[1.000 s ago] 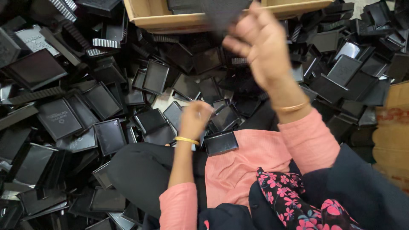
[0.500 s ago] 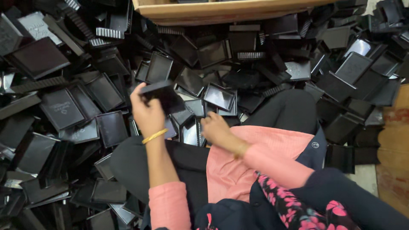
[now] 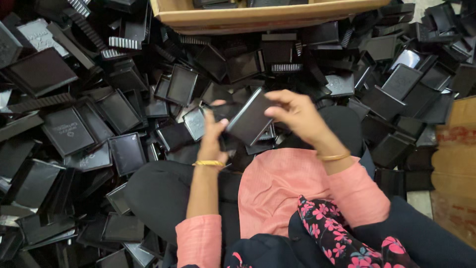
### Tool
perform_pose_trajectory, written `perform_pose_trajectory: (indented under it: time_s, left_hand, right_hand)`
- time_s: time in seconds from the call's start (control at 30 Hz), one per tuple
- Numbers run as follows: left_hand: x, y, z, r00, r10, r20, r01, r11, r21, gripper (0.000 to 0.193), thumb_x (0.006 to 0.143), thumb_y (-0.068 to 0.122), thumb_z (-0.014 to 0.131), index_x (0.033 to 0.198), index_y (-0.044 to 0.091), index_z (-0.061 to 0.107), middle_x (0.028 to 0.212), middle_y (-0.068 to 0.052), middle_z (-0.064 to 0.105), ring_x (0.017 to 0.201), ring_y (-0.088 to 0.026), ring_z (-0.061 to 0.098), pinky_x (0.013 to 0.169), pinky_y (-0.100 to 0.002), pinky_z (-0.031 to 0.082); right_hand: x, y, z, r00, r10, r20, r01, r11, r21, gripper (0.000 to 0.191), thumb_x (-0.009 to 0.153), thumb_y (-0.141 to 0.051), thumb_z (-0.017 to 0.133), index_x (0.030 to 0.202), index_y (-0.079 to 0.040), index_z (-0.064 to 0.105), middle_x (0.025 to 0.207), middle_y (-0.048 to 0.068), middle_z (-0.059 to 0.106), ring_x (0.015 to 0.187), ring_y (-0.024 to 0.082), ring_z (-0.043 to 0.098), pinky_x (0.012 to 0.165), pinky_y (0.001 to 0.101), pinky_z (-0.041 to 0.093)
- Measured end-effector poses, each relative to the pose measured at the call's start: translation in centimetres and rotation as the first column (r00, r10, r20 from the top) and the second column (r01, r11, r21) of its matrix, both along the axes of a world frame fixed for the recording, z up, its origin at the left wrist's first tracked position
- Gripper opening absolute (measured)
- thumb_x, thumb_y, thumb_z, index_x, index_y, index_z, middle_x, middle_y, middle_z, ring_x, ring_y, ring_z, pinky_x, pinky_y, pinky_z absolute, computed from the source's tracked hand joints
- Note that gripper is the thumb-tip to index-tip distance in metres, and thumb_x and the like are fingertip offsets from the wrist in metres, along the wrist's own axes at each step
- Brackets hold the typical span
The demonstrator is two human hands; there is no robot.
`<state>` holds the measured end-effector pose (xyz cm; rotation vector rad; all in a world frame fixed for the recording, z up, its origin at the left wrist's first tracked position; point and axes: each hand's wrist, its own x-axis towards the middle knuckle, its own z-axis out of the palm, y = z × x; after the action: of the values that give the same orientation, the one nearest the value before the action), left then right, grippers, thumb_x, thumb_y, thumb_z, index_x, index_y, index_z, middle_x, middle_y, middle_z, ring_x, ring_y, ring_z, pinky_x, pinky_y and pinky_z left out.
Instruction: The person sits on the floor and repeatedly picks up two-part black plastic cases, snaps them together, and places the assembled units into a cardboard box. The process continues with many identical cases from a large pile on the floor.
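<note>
A big heap of black trays [image 3: 69, 131], flat, shiny and square-cornered, covers the floor all around. At the top sits a brown cardboard box [image 3: 258, 17] with more black pieces inside it. In the middle, above the lap, both hands hold one black plastic tray [image 3: 250, 121], tilted up. The right hand [image 3: 297, 116] pinches its top corner. The left hand [image 3: 213, 136] grips its lower end.
</note>
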<state>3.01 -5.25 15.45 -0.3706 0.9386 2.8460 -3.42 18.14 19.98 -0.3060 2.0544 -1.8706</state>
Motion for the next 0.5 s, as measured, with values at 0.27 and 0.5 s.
perform_pose_trajectory:
  time_s: [0.27, 0.5]
  left_hand:
    - [0.6, 3.9, -5.6, 1.0, -0.013, 0.0, 0.012, 0.949, -0.315, 0.037, 0.107, 0.039, 0.051, 0.134, 0.015, 0.054, 0.131, -0.006, 0.057, 0.118, -0.017, 0.057, 0.1, -0.034, 0.048]
    - [-0.1, 3.2, -6.1, 0.993, 0.115, -0.006, -0.115, 0.988, -0.103, 0.05, 0.106, 0.056, 0.037, 0.129, 0.015, 0.054, 0.121, -0.009, 0.067, 0.109, -0.021, 0.065, 0.098, -0.035, 0.053]
  right_hand:
    - [4.1, -4.7, -1.8, 0.995, 0.028, 0.093, -0.085, 0.722, 0.686, 0.084, 0.096, -0.049, 0.063, 0.164, -0.017, 0.026, 0.106, 0.025, 0.06, 0.101, 0.038, 0.063, 0.096, 0.0369, 0.048]
    - [5.2, -5.1, -1.2, 0.993, -0.112, -0.034, 0.116, 0.984, 0.134, 0.104, 0.079, -0.032, 0.085, 0.16, -0.002, 0.027, 0.126, 0.018, 0.066, 0.105, 0.02, 0.067, 0.088, 0.0307, 0.055]
